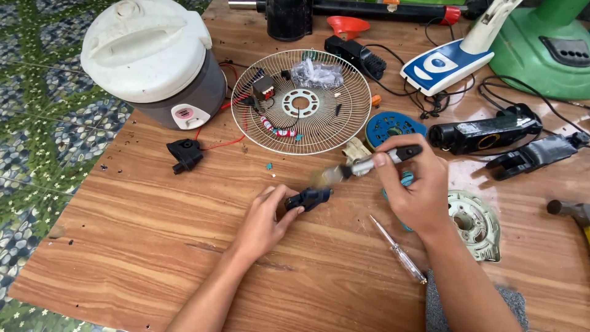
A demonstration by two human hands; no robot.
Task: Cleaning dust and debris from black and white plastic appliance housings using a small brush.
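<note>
Left hand (264,221): pinches small dark part (309,198) on counter (153,246) | Right hand (415,187): clamped on brush (369,165), long axis left, blurred bristles just above-right of part.

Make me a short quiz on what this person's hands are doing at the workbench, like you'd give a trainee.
1. True or false: the left hand pins a small dark part to the table.
2. What does the right hand hold? A) a brush B) a hammer C) a cup
3. Which lies nearer the right hand: the screwdriver or the rice cooker?

Key
1. True; fingers rest on the part, which sits on the wood.
2. A; its blurred bristles point at the part.
3. The screwdriver, just below the hand; the cooker stands at the far left, beside the fan guard.
</note>
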